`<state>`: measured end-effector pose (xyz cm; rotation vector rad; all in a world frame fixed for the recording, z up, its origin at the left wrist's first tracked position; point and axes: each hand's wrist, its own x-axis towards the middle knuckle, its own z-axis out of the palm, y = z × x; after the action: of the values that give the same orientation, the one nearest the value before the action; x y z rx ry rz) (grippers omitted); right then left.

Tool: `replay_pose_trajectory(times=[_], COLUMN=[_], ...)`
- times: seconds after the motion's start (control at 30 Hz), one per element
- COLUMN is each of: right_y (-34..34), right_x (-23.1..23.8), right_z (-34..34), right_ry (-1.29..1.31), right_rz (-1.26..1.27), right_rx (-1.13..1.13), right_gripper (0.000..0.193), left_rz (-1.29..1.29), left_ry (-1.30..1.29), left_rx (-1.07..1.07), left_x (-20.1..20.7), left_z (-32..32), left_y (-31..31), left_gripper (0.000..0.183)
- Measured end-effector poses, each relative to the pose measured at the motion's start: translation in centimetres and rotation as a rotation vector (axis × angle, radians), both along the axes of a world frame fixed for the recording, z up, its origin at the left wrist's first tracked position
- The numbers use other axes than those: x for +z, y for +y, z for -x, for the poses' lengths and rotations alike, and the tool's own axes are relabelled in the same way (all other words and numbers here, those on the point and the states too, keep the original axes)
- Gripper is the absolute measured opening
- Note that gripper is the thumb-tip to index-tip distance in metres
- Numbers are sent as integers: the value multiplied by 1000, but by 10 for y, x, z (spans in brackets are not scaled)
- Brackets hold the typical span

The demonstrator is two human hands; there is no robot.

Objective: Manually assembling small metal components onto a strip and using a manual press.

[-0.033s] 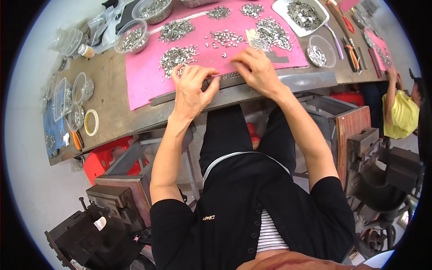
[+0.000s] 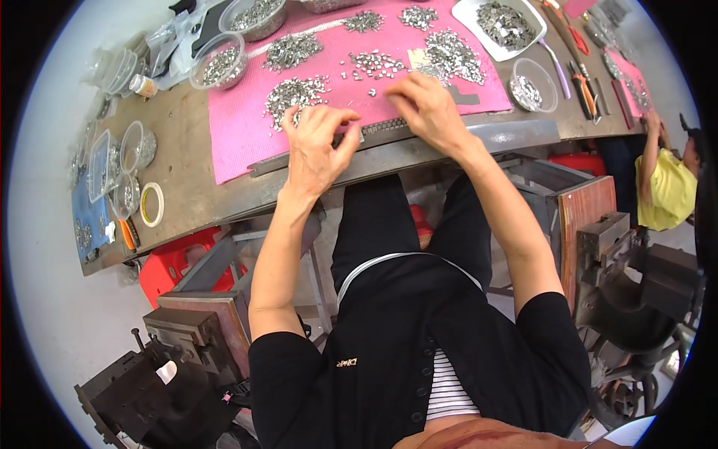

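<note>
A long narrow metal bar [image 2: 269, 164] lies along the near edge of a pink mat [image 2: 238, 135], with a row of small metal pieces [image 2: 386, 132] set along its middle. My left hand [image 2: 318, 146] rests at the bar, thumb and index finger bent toward each other; whatever is between them is too small to make out. Just above the right end of the row, my right hand [image 2: 432, 116] has its fingers curled together, tips slightly blurred. Loose shiny pieces form a pile [image 2: 294, 97] beyond my left hand and another pile [image 2: 452, 56] beyond my right.
Clear tubs [image 2: 218, 63] of metal bits stand back left, a white tray [image 2: 501, 28] and a round tub [image 2: 533, 86] at right. Orange-handled pliers [image 2: 585, 91] and a tape roll [image 2: 152, 203] lie on the bench. A person in a yellow shirt [image 2: 666, 185] sits far right.
My right hand has lifted slightly away from the bar. My left hand has shifted a little left, its thumb and index finger a bit further apart. More of the row shows between my hands.
</note>
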<state>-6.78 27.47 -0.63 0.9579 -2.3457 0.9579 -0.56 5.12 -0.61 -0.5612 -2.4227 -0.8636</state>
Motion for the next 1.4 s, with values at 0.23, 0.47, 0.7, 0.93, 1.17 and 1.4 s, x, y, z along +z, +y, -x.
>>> replay_pose_trajectory(times=[0.23,0.47,0.7,0.93,1.17,1.4], right_y=[-14,-13,-1,-3,-6,-4], right_x=[-5,-2,20,14,11,4], right_z=[46,35,-2,-14,-16,30], right_ry=[9,95,-160,-122,-102,-53], right_rz=[-161,-205,-176,-229,-234,-69], right_rx=[-28,-23,132,209,217,-94], right_gripper=[11,8,7,7,9,11], left_rz=[134,219,157,118,114,92], left_ry=[76,-18,-61,-136,-213,-244], left_rx=[137,147,116,33,66,75], left_x=[-6,-13,-4,3,2,4], left_z=[64,85,78,40,29,26], left_y=[-11,-11,-13,-13,-19,-20], left_gripper=[11,16,10,12,13,14])
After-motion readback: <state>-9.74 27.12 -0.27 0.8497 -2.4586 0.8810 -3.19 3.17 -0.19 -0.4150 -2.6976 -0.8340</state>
